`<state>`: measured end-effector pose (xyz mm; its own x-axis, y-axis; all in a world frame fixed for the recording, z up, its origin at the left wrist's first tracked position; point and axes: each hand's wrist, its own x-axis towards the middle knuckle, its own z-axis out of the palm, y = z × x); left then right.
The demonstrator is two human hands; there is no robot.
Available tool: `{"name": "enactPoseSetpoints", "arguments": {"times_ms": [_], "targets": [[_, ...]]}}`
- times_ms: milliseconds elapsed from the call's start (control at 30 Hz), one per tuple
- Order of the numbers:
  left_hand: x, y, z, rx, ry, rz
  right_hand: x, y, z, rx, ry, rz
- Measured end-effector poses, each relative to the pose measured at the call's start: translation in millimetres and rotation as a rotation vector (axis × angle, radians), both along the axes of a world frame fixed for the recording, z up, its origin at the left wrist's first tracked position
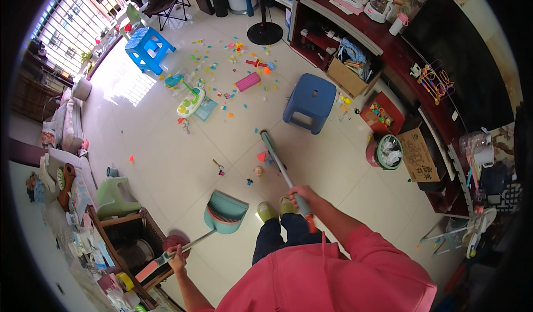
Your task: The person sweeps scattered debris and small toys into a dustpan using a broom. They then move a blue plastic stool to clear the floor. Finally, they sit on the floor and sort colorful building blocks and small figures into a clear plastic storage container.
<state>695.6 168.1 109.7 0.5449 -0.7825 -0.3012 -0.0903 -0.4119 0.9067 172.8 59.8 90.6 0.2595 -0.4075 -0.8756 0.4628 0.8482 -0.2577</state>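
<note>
My left hand (177, 260) grips the handle of a long-handled dustpan (227, 212), whose green pan with a comb-like toothed strip rests on the tiles left of my feet. In my right hand (303, 197) is the grey handle of a broom (271, 145); its narrow head touches the floor ahead of me. Beside the broom lie a red toy piece (261, 157) and a round wooden-coloured toy (259, 171). Small dark pieces (250, 182) and a thin stick-like toy (218, 165) lie nearer the dustpan. Farther off, many small coloured blocks (212, 67) are scattered about.
A dark blue stool (310, 101) stands ahead on the right, a bright blue stool (148, 47) at the far left. A fan base (265, 33), a waste bin (390, 151) and a TV cabinet (387, 41) are beyond. At left are a green child's chair (114, 197) and a wooden table (125, 219).
</note>
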Motion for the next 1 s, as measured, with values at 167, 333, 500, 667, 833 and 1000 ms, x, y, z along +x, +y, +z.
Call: {"name": "enactPoseSetpoints", "arguments": {"times_ms": [167,333,500,667,833,1000], "targets": [[47.2,9.8,-82.4,0.008,0.117,0.084,-33.0,39.5,35.1,0.007,-0.027,0.005],[56.3,28.7,-110.6,0.110,0.332,0.616,-66.8,90.3,76.2,0.000,0.093,-0.098],[47.5,28.6,-143.7,0.429,0.326,0.509,-95.5,131.6,97.0,0.053,0.036,-0.432],[-50.5,-83.2,-162.0,0.656,0.414,0.097,-145.3,143.2,80.4,-0.022,0.025,-0.743],[-250.6,-233.3,-143.5,0.522,0.346,-0.467,-230.8,113.3,38.9,-0.161,-0.044,-0.942],[-471.6,-286.9,-51.5,0.492,0.185,-0.846,-307.2,94.2,28.2,-0.168,-0.135,-1.127]]}}
